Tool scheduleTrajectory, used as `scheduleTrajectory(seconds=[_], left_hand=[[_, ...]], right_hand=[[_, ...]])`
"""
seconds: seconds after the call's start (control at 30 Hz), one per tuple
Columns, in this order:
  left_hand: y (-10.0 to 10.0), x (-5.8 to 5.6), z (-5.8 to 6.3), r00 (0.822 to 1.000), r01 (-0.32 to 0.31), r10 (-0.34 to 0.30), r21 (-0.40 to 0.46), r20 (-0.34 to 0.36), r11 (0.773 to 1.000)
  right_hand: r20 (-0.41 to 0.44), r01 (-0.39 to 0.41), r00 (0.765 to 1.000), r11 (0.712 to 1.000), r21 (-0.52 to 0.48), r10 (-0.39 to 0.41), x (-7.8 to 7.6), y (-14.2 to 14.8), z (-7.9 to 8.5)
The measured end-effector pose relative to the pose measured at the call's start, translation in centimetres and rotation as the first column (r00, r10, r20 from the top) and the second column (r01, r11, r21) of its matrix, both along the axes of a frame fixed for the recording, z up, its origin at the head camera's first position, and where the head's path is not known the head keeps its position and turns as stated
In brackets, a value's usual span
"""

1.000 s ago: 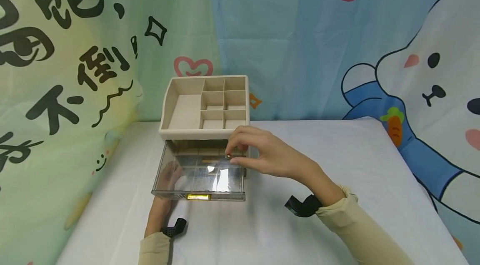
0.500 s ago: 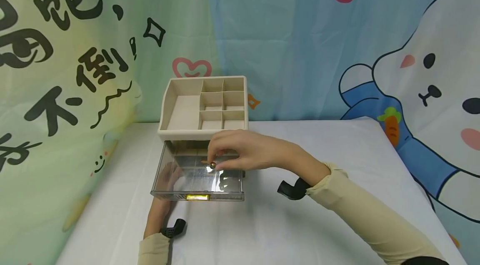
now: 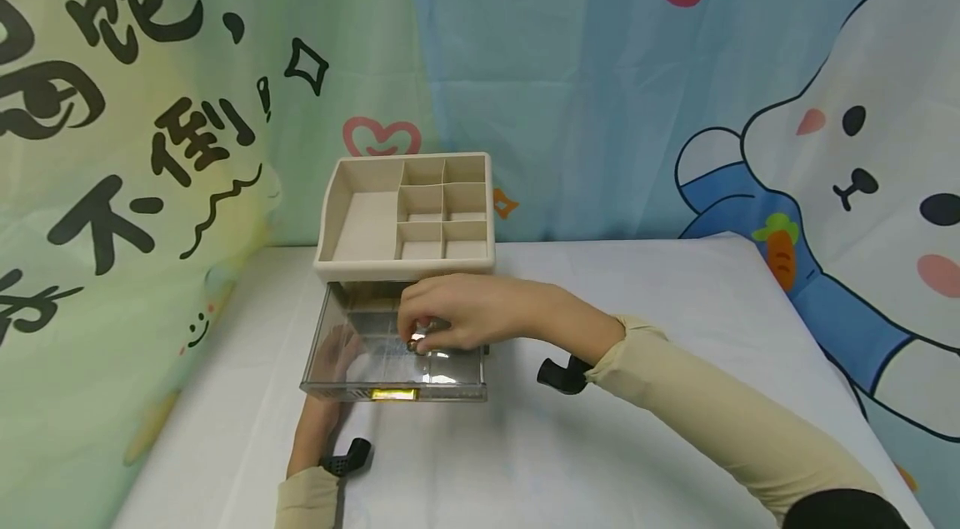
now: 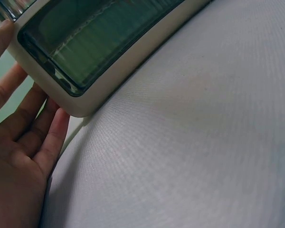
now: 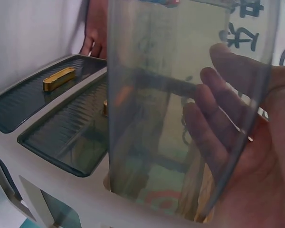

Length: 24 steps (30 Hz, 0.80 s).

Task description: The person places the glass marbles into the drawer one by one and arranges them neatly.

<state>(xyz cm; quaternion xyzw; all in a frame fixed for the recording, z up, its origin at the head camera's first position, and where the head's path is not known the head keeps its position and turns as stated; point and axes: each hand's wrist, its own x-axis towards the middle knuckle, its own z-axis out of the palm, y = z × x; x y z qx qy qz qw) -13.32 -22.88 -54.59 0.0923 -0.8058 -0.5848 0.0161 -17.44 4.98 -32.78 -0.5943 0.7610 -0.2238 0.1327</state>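
Observation:
In the head view my right hand [image 3: 468, 311] is over the clear pulled-out drawer [image 3: 333, 390], fingertips dipping inside. Thumb and fingers pinch a small shiny brownish round thing [image 3: 412, 344], too small and covered to tell its kind. Through the drawer's clear wall, the right wrist view shows the fingers [image 5: 218, 107]; the round thing cannot be made out there. My left hand [image 4: 26, 137] rests against the side of the beige desk organizer [image 4: 92, 102], fingers extended, fingertips touching it. Seen from the head, that hand lies beneath the drawer's left part.
Empty-looking compartments [image 3: 442, 204] form the organizer's top. Lower dark clear drawers, one with a gold handle [image 5: 59, 79], appear in the right wrist view. A white cloth [image 3: 600, 446] covers the table, and a printed curtain [image 3: 570, 96] hangs behind.
My right hand has moved left and down into the drawer, carrying the small round thing from near the drawer's right side towards its middle. The left hand has stayed in place.

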Motion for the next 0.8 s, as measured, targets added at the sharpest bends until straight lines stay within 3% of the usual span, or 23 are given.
scheduleTrajectory(seconds=[0.1, 0.37, 0.8], left_hand=[[-0.1, 0.1, -0.1, 1.000, 0.005, -0.005, -0.020, 0.014, 1.000], [0.0, -0.3, 0.0, 0.999, -0.010, 0.008, -0.037, -0.036, 0.999], [-0.1, -0.2, -0.2, 0.999, 0.009, -0.008, 0.027, -0.036, 1.000]], right_hand=[[-0.018, 0.006, 1.000, 0.999, 0.054, -0.005, -0.1, -0.4, -0.2], [-0.115, 0.028, 0.993, 0.992, 0.125, -0.013, -0.2, -1.3, -0.6], [-0.214, 0.123, 0.975, 0.952, 0.282, -0.062, 0.4, -2.3, -0.4]])
